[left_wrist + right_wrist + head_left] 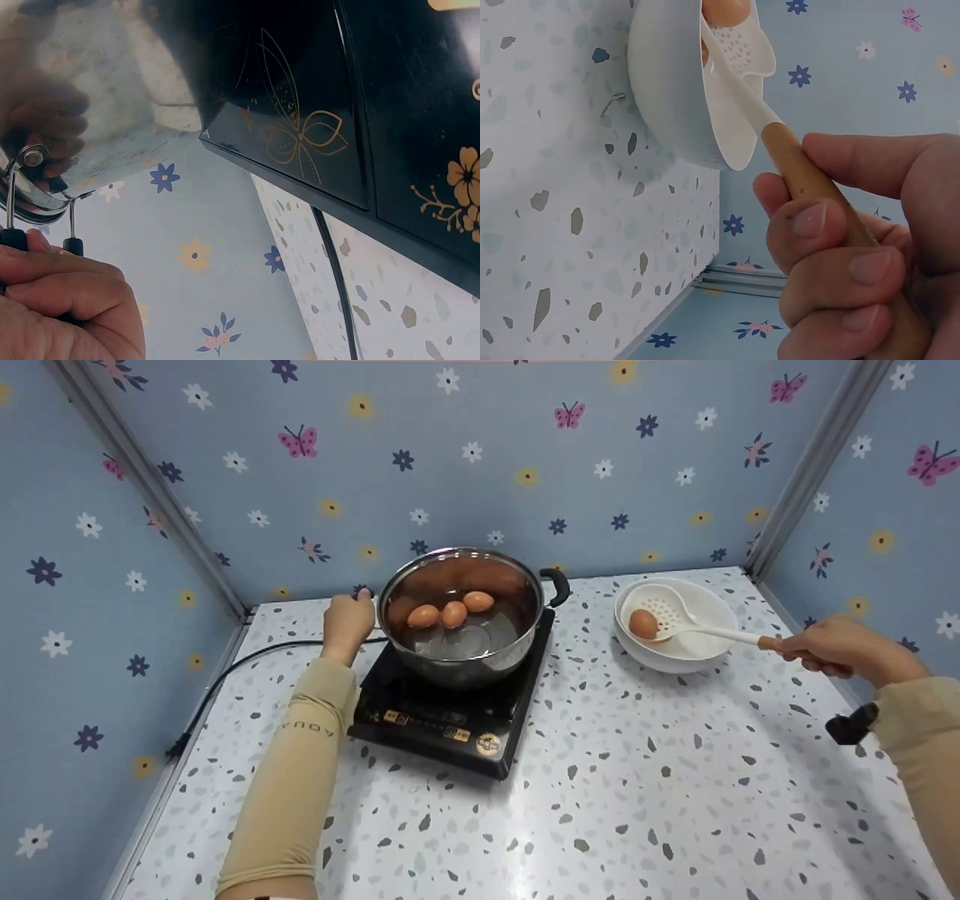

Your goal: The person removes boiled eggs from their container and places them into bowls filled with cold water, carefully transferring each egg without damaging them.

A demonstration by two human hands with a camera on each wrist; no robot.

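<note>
My left hand (pixel 349 622) grips the left handle (pixel 73 246) of a steel pot (pixel 480 664), its fingers curled round the black grip in the left wrist view. Three brown eggs (pixel 454 614) lie close together inside the pot. On the right, my right hand (pixel 847 255) holds the wooden handle (pixel 802 169) of a white slotted ladle (pixel 675 619). One brown egg (pixel 643 624) rests in the ladle's perforated head, which is within the white bowl (pixel 667 661). Whether the ladle touches the bowl's bottom, I cannot tell.
Under the pot is a black induction cooker (pixel 442 735), its cord (pixel 247 656) running left along the speckled tabletop (pixel 615 810). Flowered blue panels (pixel 480 472) stand behind and at both sides. The pot's other handle (pixel 556 587) sticks out toward the bowl.
</note>
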